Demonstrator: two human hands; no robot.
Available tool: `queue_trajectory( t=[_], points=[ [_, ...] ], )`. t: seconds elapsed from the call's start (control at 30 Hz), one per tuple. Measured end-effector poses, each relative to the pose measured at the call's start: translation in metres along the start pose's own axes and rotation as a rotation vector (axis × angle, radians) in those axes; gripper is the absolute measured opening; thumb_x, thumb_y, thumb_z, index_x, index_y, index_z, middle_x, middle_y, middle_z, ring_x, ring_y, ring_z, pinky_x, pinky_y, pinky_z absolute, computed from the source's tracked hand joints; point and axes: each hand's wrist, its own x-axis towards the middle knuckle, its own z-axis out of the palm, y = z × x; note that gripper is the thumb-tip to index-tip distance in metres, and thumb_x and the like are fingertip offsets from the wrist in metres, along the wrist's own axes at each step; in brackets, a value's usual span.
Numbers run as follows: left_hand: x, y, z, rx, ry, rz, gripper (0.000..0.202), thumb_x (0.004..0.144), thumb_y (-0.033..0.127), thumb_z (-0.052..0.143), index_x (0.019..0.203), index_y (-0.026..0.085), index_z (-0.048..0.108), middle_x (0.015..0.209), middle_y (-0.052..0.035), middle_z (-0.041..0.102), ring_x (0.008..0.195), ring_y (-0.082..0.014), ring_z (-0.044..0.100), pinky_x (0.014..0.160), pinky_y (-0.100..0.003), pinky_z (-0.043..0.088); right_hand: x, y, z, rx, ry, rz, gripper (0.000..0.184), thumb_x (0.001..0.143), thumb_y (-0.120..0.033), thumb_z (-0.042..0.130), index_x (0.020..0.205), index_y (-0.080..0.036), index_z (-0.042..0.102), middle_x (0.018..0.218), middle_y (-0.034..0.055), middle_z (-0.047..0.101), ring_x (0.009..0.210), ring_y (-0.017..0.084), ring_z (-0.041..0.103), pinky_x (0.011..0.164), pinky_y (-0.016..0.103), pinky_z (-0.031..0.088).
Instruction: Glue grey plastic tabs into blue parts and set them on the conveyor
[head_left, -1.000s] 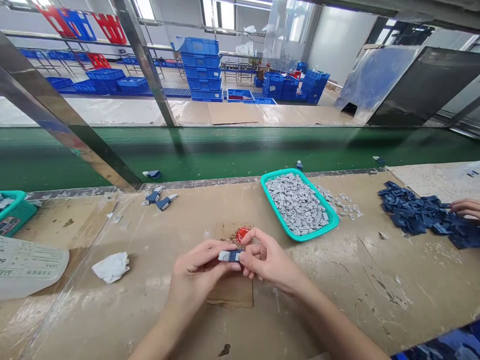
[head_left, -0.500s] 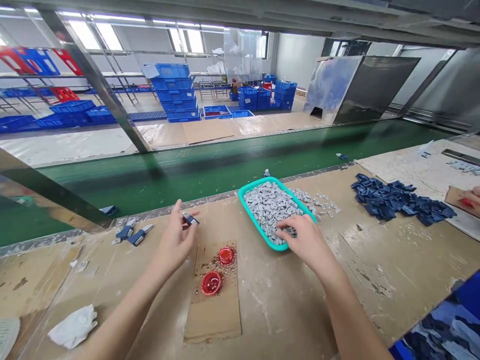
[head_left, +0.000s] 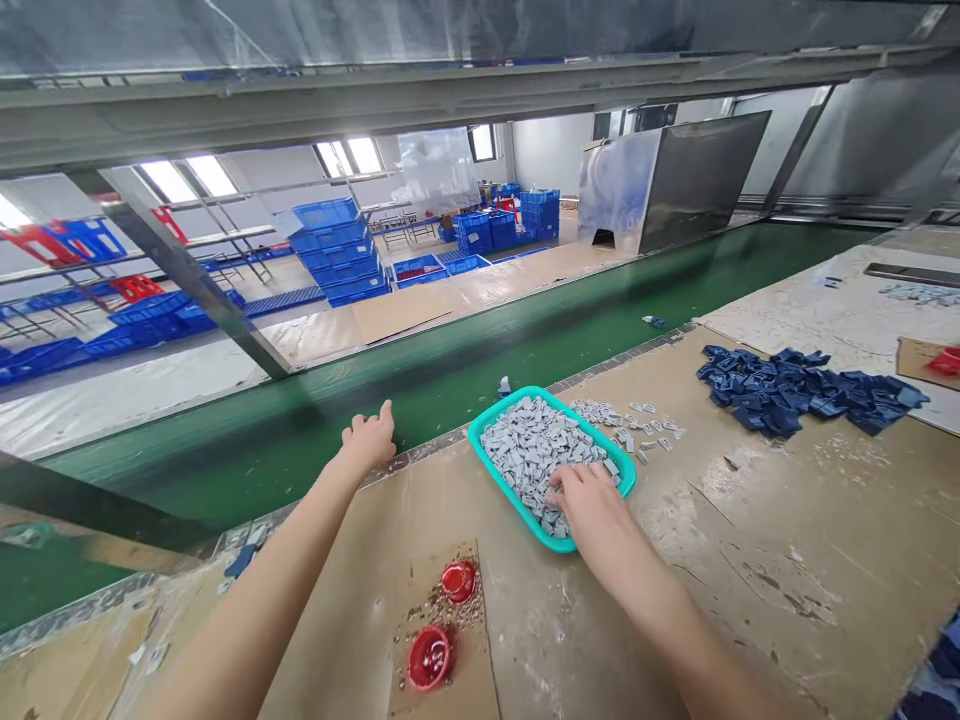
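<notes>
Against grey pieces [head_left: 525,446] rests the half-curled right hand [head_left: 590,502].

Bare, slender forearms [head_left: 289,555] narrow at the wrists [head_left: 349,470] toward slim bare fingers [head_left: 576,477].

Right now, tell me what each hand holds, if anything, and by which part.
Cannot be told: the left hand, at the green belt, hides any grasp; the right hand is among grey pieces, any pinch unclear.
</notes>
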Motion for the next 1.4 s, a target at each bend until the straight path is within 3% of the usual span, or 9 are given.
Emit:
queue_trajectory(
  t=[0.1, 0.27, 0.43, 0.53, 0.67, 0.87, 1.07, 1.27, 1.4],
  points=[
    [0.026, 0.036, -0.01, -0.066, -0.005, 0.079, 0.058, 0.083, 0.025, 0.046, 0.138, 0.007, 0.038, 0.124, -0.0237, 0.056, 0.119, -0.0389, 0.047, 0.094, -0.051, 0.04, -0.001, -0.002, -0.004, 0.093, 0.036, -0.025, 0.022, 0.091, -0.01, 0.049, 0.104, -0.017, 0.065, 0.092, 0.0121, 0.062, 0.092, 0.029, 0.052, 0.071, 0.034, 0.042],
    [0.05, 0.111, -0.003, -0.226, -0.021, 0.193, 0.052, 0.087, 0.053, 0.048, 0.118, 0.012, 0.056, 0.109, -0.0142, 0.064, 0.101, -0.0254, 0.06, 0.086, -0.036, 0.048, -0.006, -0.008, -0.017, 0.439, -0.019, -0.14, 0.022, 0.097, -0.022, 0.039, 0.086, -0.02, 0.058, 0.084, 0.0053, 0.061, 0.083, 0.023, 0.055, 0.071, 0.032, 0.042],
    [0.05, 0.14, 0.007, -0.343, -0.045, 0.168, 0.035, 0.088, 0.041, 0.058, 0.108, 0.013, 0.059, 0.105, -0.0088, 0.062, 0.094, -0.0205, 0.061, 0.084, -0.041, 0.05, -0.013, -0.012, -0.019, 0.724, -0.062, -0.119, 0.015, 0.096, -0.027, 0.043, 0.097, -0.021, 0.056, 0.085, 0.0024, 0.062, 0.079, 0.019, 0.058, 0.068, 0.028, 0.044],
    [0.038, 0.126, 0.005, -0.438, -0.039, 0.166, 0.028, 0.088, 0.035, 0.058, 0.106, 0.013, 0.06, 0.106, -0.008, 0.062, 0.095, -0.0198, 0.061, 0.085, -0.041, 0.051, -0.02, -0.016, -0.02, 0.802, -0.099, -0.183, 0.021, 0.096, -0.03, 0.045, 0.107, -0.025, 0.062, 0.089, 0.0015, 0.065, 0.083, 0.018, 0.06, 0.072, 0.028, 0.045],
    [-0.001, 0.08, 0.0, -0.608, 0.088, 0.13, 0.025, 0.088, 0.02, 0.055, 0.111, 0.013, 0.06, 0.108, -0.0108, 0.063, 0.103, -0.0232, 0.059, 0.093, -0.042, 0.047, -0.03, -0.026, -0.018, 0.956, -0.201, -0.173, 0.017, 0.092, -0.033, 0.054, 0.092, -0.025, 0.069, 0.09, 0.0012, 0.068, 0.081, 0.017, 0.062, 0.072, 0.027, 0.048],
    [-0.125, 0.008, -0.006, -0.992, 0.285, -0.006, 0.038, 0.089, 0.028, 0.047, 0.124, 0.013, 0.048, 0.124, -0.0142, 0.057, 0.109, -0.023, 0.059, 0.096, -0.039, 0.047, -0.048, -0.048, -0.001, 1.11, -0.246, -0.181, 0.014, 0.092, -0.03, 0.055, 0.091, -0.022, 0.066, 0.092, 0.0033, 0.068, 0.083, 0.018, 0.063, 0.07, 0.028, 0.05],
    [-0.242, -0.006, 0.007, -1.534, 0.399, -0.241, 0.036, 0.069, 0.033, 0.077, 0.098, 0.02, 0.06, 0.103, -0.0058, 0.066, 0.102, -0.0194, 0.062, 0.092, -0.028, 0.051, -0.051, -0.069, 0.02, 1.043, -0.221, -0.046, 0.013, 0.086, -0.032, 0.062, 0.088, -0.022, 0.07, 0.087, 0.0029, 0.07, 0.081, 0.018, 0.065, 0.07, 0.027, 0.051],
    [-0.263, -0.002, 0.016, -1.541, 0.681, -0.309, 0.034, 0.057, 0.024, 0.085, 0.082, 0.019, 0.061, 0.082, 0.0001, 0.064, 0.082, -0.0152, 0.065, 0.083, -0.025, 0.056, -0.047, -0.074, 0.038, 1.048, -0.235, 0.124, 0.023, 0.077, -0.038, 0.071, 0.08, -0.015, 0.068, 0.076, 0.0078, 0.072, 0.072, 0.021, 0.068, 0.067, 0.03, 0.053],
    [-0.263, 0.001, 0.019, -1.584, 0.624, -0.319, 0.035, 0.056, 0.023, 0.085, 0.081, 0.017, 0.062, 0.082, -0.0014, 0.067, 0.079, -0.0177, 0.068, 0.081, -0.03, 0.059, -0.045, -0.072, 0.04, 1.013, -0.271, 0.156, 0.028, 0.074, -0.042, 0.073, 0.076, -0.015, 0.066, 0.07, 0.008, 0.071, 0.068, 0.021, 0.067, 0.064, 0.03, 0.052]
  ],
)
